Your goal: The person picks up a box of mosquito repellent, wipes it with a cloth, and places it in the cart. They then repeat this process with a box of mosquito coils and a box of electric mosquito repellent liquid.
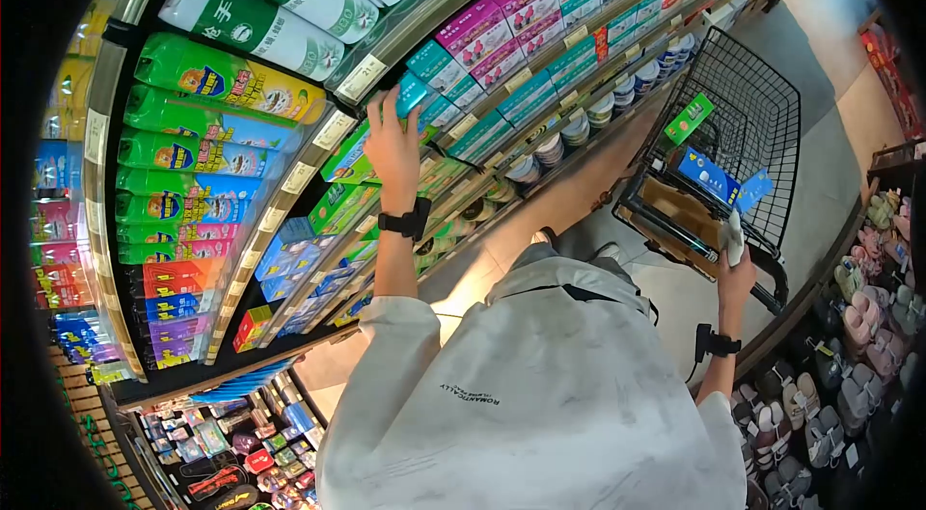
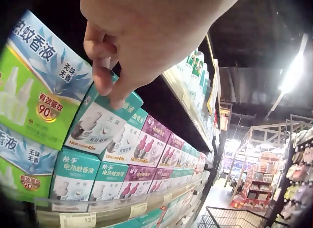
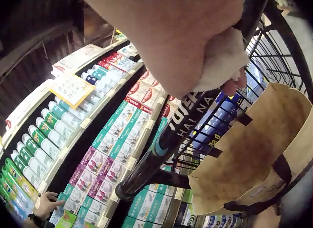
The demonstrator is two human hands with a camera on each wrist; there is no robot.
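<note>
In the head view my left hand (image 1: 393, 151) reaches into the shelf, fingers on a small teal box (image 1: 411, 93). Seen from the left wrist, the thumb and curled fingers of this hand (image 2: 146, 32) pinch the top of that teal-and-white box (image 2: 92, 124), which leans slightly beside a taller green-and-blue box (image 2: 44, 81). My right hand (image 1: 736, 274) is at the cart handle, holding a crumpled white tissue (image 1: 735, 238). In the right wrist view the tissue (image 3: 222, 61) bulges from under the right hand (image 3: 171, 37), against the black handle (image 3: 164, 140); its grip on the bar is partly hidden.
The shopping cart (image 1: 772, 91) holds a brown paper bag (image 3: 249, 149), a green box (image 1: 689, 119) and a blue package (image 1: 709, 174). Spray cans (image 1: 260, 18) line an upper shelf. Slippers (image 1: 868, 317) hang on the right. Shelf edges with price tags (image 2: 78, 219) run below the boxes.
</note>
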